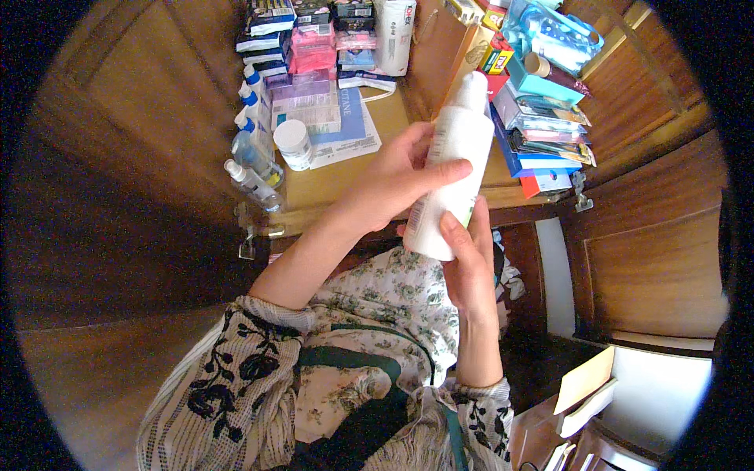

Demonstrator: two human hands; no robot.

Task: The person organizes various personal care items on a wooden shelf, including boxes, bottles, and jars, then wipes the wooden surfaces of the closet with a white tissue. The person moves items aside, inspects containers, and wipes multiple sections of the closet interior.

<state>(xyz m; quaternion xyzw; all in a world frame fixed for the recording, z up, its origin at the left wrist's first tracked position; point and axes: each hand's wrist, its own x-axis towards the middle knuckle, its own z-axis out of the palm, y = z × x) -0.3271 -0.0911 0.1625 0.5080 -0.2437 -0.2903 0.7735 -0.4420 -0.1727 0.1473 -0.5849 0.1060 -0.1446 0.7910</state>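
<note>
A white plastic bottle (456, 153) with a white cap is held between my two hands, tilted with its cap away from me. My left hand (406, 176) wraps the middle of the bottle, thumb across its front. Lower down, my right hand (471, 253) grips the base, thumb on the near face. Small print and a patch of green show on the bottle's sides. Beyond my left wrist, a white lidded jar (293, 144) stands on the wooden shelf (330, 188) of a cabinet, beside printed papers (359, 147).
Spray bottles (254, 185) and blue-capped bottles (248, 97) line the shelf's left side. Stacked packets (312, 47) stand behind. On the right are a pile of boxes and blister packs (548, 135) and a blue clear pouch (554, 35). Open wooden doors (648, 253) flank me.
</note>
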